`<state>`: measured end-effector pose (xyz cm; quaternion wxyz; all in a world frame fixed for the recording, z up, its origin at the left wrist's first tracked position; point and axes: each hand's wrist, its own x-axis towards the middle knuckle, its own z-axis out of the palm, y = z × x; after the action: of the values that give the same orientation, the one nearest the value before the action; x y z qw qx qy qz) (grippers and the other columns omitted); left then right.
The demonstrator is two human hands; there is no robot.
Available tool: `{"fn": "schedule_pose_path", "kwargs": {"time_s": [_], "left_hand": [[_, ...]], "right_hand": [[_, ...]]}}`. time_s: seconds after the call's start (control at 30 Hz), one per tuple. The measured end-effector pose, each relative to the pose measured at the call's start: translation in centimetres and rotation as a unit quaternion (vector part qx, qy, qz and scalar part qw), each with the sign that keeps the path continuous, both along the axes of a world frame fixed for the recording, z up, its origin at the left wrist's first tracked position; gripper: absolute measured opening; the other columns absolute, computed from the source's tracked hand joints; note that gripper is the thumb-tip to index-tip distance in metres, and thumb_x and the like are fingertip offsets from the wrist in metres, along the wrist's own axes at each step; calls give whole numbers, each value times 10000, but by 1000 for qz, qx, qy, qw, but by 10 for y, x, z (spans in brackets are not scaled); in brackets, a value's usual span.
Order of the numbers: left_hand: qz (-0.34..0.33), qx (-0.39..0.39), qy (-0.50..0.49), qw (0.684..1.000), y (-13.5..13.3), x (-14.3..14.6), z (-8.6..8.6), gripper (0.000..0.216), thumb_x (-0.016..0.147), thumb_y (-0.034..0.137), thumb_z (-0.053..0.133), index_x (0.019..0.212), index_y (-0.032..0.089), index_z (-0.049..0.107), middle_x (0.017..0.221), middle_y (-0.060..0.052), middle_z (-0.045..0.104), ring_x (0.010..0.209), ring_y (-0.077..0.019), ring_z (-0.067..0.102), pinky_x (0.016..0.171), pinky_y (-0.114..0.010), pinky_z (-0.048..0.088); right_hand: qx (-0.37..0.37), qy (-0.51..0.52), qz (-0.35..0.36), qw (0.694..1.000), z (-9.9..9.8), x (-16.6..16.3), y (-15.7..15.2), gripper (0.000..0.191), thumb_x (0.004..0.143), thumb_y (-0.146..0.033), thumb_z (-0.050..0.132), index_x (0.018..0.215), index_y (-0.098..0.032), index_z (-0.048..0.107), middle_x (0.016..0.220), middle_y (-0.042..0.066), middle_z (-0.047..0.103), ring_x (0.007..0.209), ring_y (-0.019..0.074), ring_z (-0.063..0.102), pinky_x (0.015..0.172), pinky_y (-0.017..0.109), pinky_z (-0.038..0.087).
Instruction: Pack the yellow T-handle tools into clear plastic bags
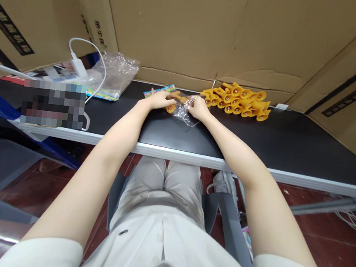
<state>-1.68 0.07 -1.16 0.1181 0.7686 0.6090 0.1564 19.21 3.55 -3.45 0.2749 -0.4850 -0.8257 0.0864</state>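
My left hand (pixel 161 100) lies over a clear plastic bag (pixel 184 116) with a colourful printed strip (pixel 159 90) along its far left end. Its fingers are bent over the bag, and the thumb side is partly hidden. A yellow horn-shaped piece (pixel 170 108) shows by the left fingertips, seemingly inside the bag. My right hand (pixel 199 108) is closed, pinching the crinkled plastic at the bag's right side. Just beyond the right hand, several yellow horn-shaped pieces (pixel 238 99) are stacked in a pile with their flared ends toward me.
Clear bags (pixel 114 72) with printed strips lie at the left back, near a white plug and cable (pixel 80 68). A blurred-out object (pixel 53 104) sits at the front left. Cardboard walls (pixel 183 27) enclose the black tabletop (pixel 299 143), which has a metal front edge (pixel 182 154).
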Motion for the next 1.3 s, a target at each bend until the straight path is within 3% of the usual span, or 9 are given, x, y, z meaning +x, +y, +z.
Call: {"fn": "schedule_pose_path", "kwargs": {"time_s": [0.13, 0.27, 0.37, 0.5, 0.63, 0.8, 1.03, 1.23, 1.3], "left_hand": [[-18, 5, -11, 1000, 2, -3, -2, 580, 1015, 466, 501, 1527, 283, 704, 1586, -72, 693, 1574, -373, 528, 1375, -706, 39], [-23, 12, -18, 999, 4, -6, -4, 601, 1008, 471, 513, 1551, 280, 686, 1580, -65, 699, 1551, -370, 553, 1385, -646, 171], [-22, 9, -19, 1000, 4, -5, -4, 594, 1030, 478, 505, 1560, 275, 679, 1599, -69, 683, 1558, -367, 546, 1386, -627, 193], [1, 9, -15, 1000, 2, -2, -3, 600, 1105, 535, 395, 1605, 307, 637, 1667, -67, 618, 1615, -374, 480, 1375, -701, 70], [54, 8, 10, 998, 5, -1, -5, 659, 1143, 558, 255, 1658, 306, 579, 1727, -93, 542, 1661, -367, 419, 1370, -701, 130], [103, -8, 39, 994, 7, -1, -5, 700, 1146, 567, 216, 1647, 262, 599, 1703, -120, 565, 1661, -366, 424, 1381, -648, 185], [104, -9, 30, 994, 3, -1, -1, 713, 1153, 582, 210, 1598, 250, 656, 1662, -111, 612, 1614, -338, 503, 1356, -496, 314], [76, 6, 14, 997, 8, -2, -5, 654, 1162, 495, 212, 1581, 286, 668, 1666, -86, 609, 1619, -341, 494, 1381, -637, 184], [61, 11, 11, 998, 10, -3, -6, 630, 1148, 475, 257, 1538, 265, 704, 1635, -90, 642, 1589, -335, 534, 1384, -617, 195]], "right_hand": [[-43, 67, -38, 996, -3, -4, 3, 203, 938, -123, 715, 1117, -89, 805, 1229, 182, 821, 1159, 329, 781, 1085, 434, 588], [-86, 139, -20, 986, -5, -4, 4, 214, 960, -153, 708, 1149, -90, 785, 1230, 174, 818, 1119, 285, 784, 1054, 396, 594], [-92, 127, -15, 987, -2, -4, -1, 168, 969, -156, 679, 1098, -97, 768, 1159, 163, 819, 1081, 287, 780, 1028, 399, 597], [-51, 27, -10, 998, 1, -5, -10, 156, 908, -52, 638, 1017, -107, 736, 1020, 150, 793, 1026, 309, 757, 1032, 434, 590], [28, -13, 46, 998, -2, -6, -13, 276, 852, -28, 636, 1090, -125, 740, 1164, 177, 772, 1220, 357, 696, 1156, 486, 534], [52, -7, 85, 995, 1, -9, -17, 204, 936, -104, 601, 1061, -133, 759, 1190, 176, 762, 1193, 325, 682, 1142, 473, 526], [-48, 37, 162, 985, 3, -13, -28, 268, 935, -146, 680, 1154, -109, 831, 1124, 105, 830, 1040, 256, 759, 1048, 393, 561], [-156, 187, 174, 954, -7, -20, -23, 247, 863, -131, 770, 1097, -97, 844, 1042, 107, 852, 978, 240, 793, 1014, 392, 608], [-184, 233, 176, 939, -8, -22, -25, 237, 849, -147, 801, 1078, -107, 846, 1051, 109, 855, 999, 245, 803, 1042, 405, 612]]}}
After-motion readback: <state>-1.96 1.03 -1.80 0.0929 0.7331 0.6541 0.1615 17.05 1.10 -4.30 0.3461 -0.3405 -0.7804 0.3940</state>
